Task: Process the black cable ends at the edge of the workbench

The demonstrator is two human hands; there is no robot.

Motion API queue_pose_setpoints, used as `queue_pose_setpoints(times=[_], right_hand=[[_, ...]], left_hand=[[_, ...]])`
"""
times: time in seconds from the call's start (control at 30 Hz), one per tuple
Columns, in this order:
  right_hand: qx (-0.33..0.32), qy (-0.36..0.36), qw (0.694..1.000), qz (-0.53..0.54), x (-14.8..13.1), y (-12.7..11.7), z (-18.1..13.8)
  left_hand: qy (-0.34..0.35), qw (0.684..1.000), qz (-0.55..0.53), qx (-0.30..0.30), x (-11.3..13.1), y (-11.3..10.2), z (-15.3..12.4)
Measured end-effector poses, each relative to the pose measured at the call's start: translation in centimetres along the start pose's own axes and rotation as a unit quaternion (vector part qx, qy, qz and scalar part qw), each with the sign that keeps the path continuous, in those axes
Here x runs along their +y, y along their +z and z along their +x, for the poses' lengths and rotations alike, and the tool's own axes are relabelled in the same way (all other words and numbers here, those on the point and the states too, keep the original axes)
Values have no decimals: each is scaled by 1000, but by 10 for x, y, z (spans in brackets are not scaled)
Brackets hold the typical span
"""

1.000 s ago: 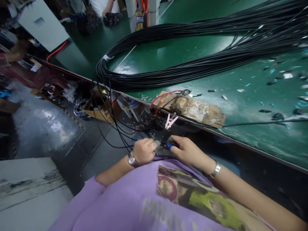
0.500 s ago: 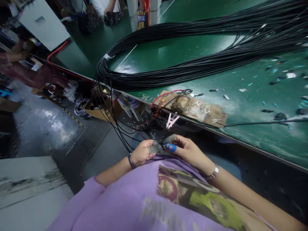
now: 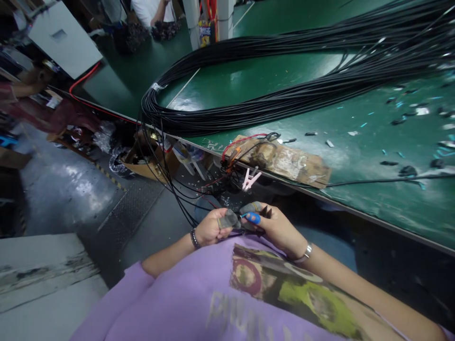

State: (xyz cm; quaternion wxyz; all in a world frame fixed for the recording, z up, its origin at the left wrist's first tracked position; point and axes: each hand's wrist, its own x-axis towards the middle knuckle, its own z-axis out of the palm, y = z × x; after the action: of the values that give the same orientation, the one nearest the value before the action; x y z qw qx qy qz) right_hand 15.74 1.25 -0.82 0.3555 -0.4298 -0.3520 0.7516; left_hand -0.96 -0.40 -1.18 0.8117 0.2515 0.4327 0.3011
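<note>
My left hand (image 3: 213, 225), with grey covers on its fingertips, is closed in a pinch on the end of a black cable (image 3: 183, 208) in front of my purple shirt. Right beside it, my right hand (image 3: 279, 225) is also pinched; its thumb wears a blue cover and a fingertip a grey one. A short light-blue wire (image 3: 243, 216) shows between the fingertips of both hands. Dark pointed pieces (image 3: 266, 211) stick up from behind my right fingers; I cannot tell what they belong to. The fingers hide the cable's end.
A large coil of black cable (image 3: 213, 123) lies on the green table (image 3: 284, 142), its ends hanging over the edge. A wooden block (image 3: 298, 166) and a pink clip (image 3: 250, 179) are at that edge. Scraps lie at right. A cardboard box (image 3: 152, 168) stands below; other people are at far left.
Both hands stay together at nearly the same place. My right hand has turned slightly, and more of the light-blue wire and the dark pointed pieces now shows.
</note>
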Motion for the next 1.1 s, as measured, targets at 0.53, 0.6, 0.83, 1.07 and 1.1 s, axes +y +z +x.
queue_pose_setpoints(times=[0.53, 0.6, 0.83, 1.07, 1.1], right_hand=[[-1, -153, 890, -429, -9, -14, -9], [-20, -185, 836, -517, -9, -19, -12], [-12, -225, 818, -529, -3, -18, -14], [-29, -235, 835, -497, -8, -10, -12], [-33, -235, 836, -495, -8, -9, -12]], left_hand=[[162, 970, 176, 35, 1, 1, -2], [156, 978, 133, 48, 0, 3, -1], [88, 993, 32, 68, 0, 4, -1], [75, 995, 28, 60, 0, 4, -2], [77, 995, 25, 58, 0, 4, -2]])
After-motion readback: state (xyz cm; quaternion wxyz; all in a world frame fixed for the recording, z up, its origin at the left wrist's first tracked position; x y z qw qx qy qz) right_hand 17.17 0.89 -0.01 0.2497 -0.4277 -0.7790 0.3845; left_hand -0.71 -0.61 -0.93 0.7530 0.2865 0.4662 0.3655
